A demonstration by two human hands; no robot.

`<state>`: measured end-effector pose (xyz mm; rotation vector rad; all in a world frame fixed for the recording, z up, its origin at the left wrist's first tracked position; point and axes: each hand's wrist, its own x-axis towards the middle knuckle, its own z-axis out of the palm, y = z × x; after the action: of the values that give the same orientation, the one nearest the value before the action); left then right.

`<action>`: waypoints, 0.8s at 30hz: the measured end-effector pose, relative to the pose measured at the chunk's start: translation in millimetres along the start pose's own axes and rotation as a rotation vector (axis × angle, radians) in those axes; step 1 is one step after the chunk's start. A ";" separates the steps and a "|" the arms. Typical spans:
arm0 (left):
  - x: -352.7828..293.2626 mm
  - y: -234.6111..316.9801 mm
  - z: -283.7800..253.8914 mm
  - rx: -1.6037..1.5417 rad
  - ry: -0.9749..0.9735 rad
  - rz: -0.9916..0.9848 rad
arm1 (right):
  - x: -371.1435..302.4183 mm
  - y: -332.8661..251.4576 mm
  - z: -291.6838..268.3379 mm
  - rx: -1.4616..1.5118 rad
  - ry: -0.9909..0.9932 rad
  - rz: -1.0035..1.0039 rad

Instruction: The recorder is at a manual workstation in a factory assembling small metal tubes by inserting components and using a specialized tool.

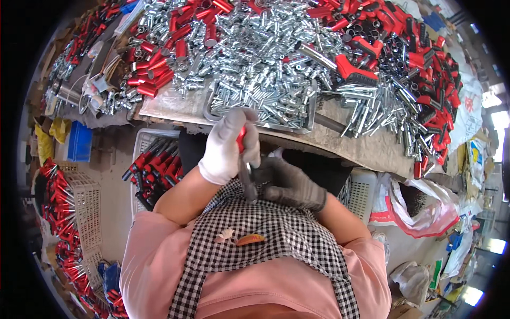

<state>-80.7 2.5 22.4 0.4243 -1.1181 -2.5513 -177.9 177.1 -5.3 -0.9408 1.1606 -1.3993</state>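
Left grip (227, 151) is closed around the tool (248, 183), above the apron (289, 234) and near the counter (366, 150); right grip (296, 188) is half curled beside it, contact unclear. If the left one loosens without support, the tool may fall.

Pink shirt (249, 287), short sleeves (149, 239), forearms bare. Black-and-white checked apron (271, 223), matching shoulder straps (186, 290); orange leaf-shaped marking (249, 240) plus small pale marking (225, 234) on front. Left hand (231, 146): white glove (218, 159), greyish fingers. Right hand (289, 183): dark grey glove (311, 192).
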 end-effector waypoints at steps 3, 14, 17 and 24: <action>-5.9 -10.7 -4.7 0.064 -0.012 -0.050 | -3.3 -26.2 -56.7 -0.625 0.428 0.076; -31.3 -28.7 6.0 0.179 -0.121 -0.426 | 63.0 -34.9 -174.8 -1.368 0.709 0.449; -37.0 -26.7 9.1 0.222 -0.140 -0.477 | 57.5 -45.5 -173.1 -1.392 0.672 0.420; -21.4 -19.0 15.6 0.396 -0.069 -0.364 | 27.6 -33.4 -208.0 -1.287 0.606 0.157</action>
<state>-70.8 33.5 21.3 0.6953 -1.7208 -2.6523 -389.7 182.1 -20.4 -1.2230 2.6577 -0.6820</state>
